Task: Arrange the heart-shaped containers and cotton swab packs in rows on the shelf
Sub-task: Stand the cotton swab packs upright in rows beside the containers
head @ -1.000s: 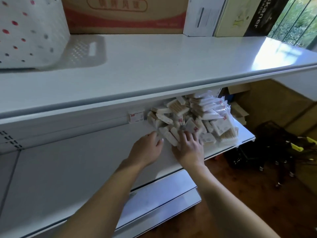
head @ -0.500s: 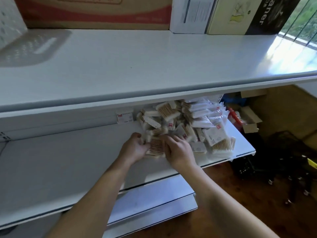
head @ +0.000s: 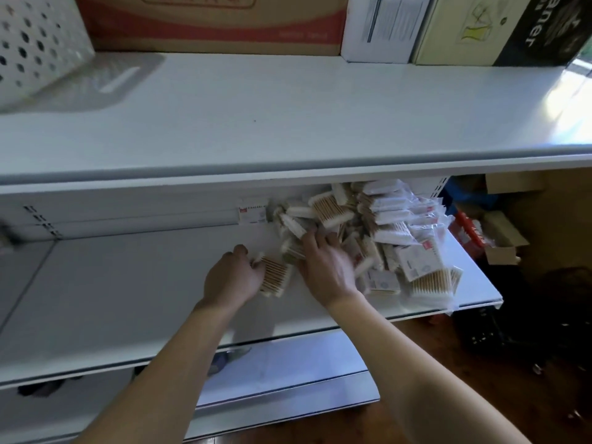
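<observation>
A heap of clear cotton swab packs (head: 387,225) with wooden sticks lies on the right half of the white middle shelf (head: 112,299). My left hand (head: 232,278) grips one swab pack (head: 275,277) at the heap's left edge, just above the shelf surface. My right hand (head: 326,267) reaches into the heap with its fingers spread over other packs; whether it holds one is blurred. No heart-shaped container is in sight.
The top shelf (head: 288,116) overhangs the heap and carries a perforated white basket (head: 35,43), a red-and-brown carton (head: 217,24) and other boxes (head: 384,27). A price tag (head: 253,214) sits on the back rail. Open cardboard boxes (head: 499,241) stand on the floor at right.
Both hands went from resting at the heap's front to pulling one pack out. My left hand now holds it to the left, while my right hand has gone back into the heap.
</observation>
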Demonstrator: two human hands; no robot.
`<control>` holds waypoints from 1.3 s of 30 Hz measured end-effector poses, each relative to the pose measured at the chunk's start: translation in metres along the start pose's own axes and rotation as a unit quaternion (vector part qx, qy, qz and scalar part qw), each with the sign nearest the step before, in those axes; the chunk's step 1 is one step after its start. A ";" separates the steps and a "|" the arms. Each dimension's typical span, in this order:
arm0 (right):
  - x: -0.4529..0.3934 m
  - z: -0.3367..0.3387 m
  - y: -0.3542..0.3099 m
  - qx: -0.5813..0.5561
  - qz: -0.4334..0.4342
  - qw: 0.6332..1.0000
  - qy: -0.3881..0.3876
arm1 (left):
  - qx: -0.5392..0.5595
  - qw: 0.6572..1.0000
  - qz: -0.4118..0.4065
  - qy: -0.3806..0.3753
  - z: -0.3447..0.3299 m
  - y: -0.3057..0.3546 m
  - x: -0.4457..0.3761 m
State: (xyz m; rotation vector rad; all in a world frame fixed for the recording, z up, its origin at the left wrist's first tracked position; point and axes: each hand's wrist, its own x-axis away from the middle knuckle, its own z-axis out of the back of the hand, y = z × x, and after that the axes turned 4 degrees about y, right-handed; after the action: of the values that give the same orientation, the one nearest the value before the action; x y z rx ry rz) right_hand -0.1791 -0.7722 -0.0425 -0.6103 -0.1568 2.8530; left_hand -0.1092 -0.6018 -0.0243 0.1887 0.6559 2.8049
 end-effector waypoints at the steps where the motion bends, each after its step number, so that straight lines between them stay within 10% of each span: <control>1: 0.003 0.001 -0.001 -0.012 0.009 1.000 0.015 | 0.003 1.000 0.000 -0.001 0.002 -0.003 -0.001; 6: 0.020 0.010 -0.016 -0.116 -0.022 0.985 0.125 | -0.002 0.999 -0.029 0.020 0.007 -0.012 0.002; 12: 0.024 0.013 -0.059 -0.299 -0.065 0.946 0.109 | 0.368 0.930 -0.002 -0.017 0.017 0.000 0.014; 21: -0.012 -0.015 -0.050 -0.024 -0.047 0.996 -0.066 | 0.286 0.955 0.036 0.071 0.031 -0.044 0.006; 39: -0.071 -0.039 -0.098 0.084 -0.214 0.970 -0.084 | 0.252 0.964 -0.008 0.080 0.035 -0.072 -0.002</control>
State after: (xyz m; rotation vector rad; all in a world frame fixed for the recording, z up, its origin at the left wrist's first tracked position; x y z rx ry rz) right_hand -0.0805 -0.6914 -0.0358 -0.2604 -0.0631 2.4618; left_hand -0.0852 -0.5248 -0.0256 0.0464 1.3942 2.5983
